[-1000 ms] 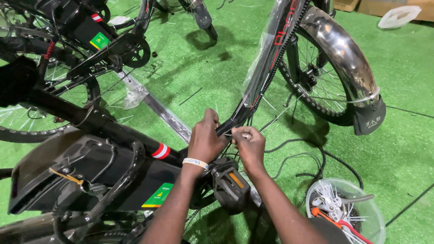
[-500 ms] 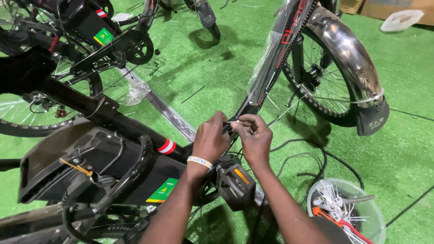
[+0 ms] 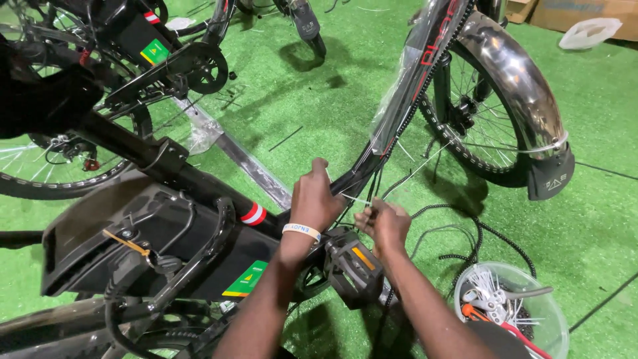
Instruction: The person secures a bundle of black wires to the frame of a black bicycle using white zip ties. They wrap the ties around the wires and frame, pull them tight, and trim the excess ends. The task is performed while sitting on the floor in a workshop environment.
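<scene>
**At the bicycle frame: both my hands on a white zip tie**

At the black down tube (image 3: 372, 159), my left hand (image 3: 318, 199) is closed round the tube and the black cables (image 3: 382, 183) that run along it, a white wristband (image 3: 301, 231) on that wrist. My right hand (image 3: 385, 223) sits just beside it, fingers pinched narrow on the free end of a thin white zip tie (image 3: 355, 198); the tie spans the small gap between my two hands, close against the tube. Just below the hands, a black pedal (image 3: 355, 266) with an orange reflector. To the left, a black battery case (image 3: 133, 246) bearing a green label. To the right, the wheel under a chrome mudguard (image 3: 518, 86), with clear plastic wrap (image 3: 399, 93) on the upper frame. On the green turf (image 3: 598, 199) near my right forearm, a clear bowl (image 3: 555, 319) holding more white ties and hand tools.
</scene>
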